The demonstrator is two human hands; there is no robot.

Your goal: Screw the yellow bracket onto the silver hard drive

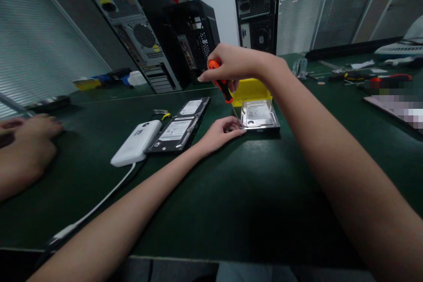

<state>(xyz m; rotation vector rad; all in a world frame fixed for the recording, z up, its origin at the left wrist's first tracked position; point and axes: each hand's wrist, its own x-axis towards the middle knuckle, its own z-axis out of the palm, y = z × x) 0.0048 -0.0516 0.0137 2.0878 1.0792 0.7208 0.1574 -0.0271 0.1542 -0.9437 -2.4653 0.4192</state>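
Head cam, left to right: white corded box (134,146), two hard drives (176,131) nearly end to end; left hand (218,133), fingers curled against the single hard drive's (261,115) near left corner, can't tell if it's gripping; right hand (233,61) wrapped round an orange-and-black screwdriver (225,90) angled down there; that drive's lower right of it; box's dark mark (139,132) and drives' white labels (258,111) too blurry to read.

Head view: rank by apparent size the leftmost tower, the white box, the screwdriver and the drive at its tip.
1. Tower
2. White box and drive: too alike to rank
3. Screwdriver, partly hidden by the right hand
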